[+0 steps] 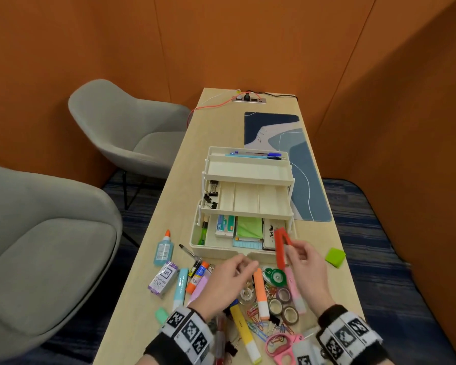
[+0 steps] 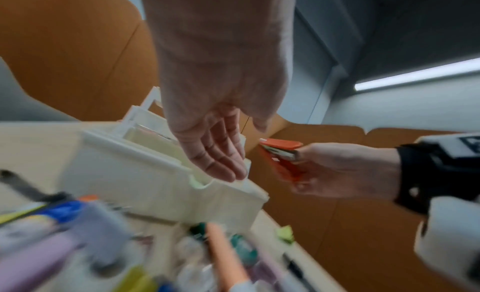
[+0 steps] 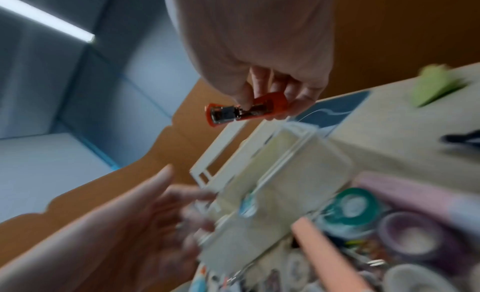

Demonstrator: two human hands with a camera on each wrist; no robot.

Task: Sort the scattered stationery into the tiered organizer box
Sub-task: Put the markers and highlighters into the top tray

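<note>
The cream tiered organizer box stands open mid-table, with pens in the top tray, binder clips in the middle tray's left compartment, and notes and a tin in the bottom. My right hand pinches a red stapler, its jaws apart, just above the box's front right corner. The stapler hangs over the box in the right wrist view. My left hand hovers with relaxed fingers, empty, over the pile in front of the box. In the left wrist view its fingers are straight beside the stapler.
Loose stationery lies between me and the box: an orange highlighter, a yellow highlighter, tape rolls, paper clips, pink scissors, a glue bottle. Green sticky notes sit right. Grey chairs stand left.
</note>
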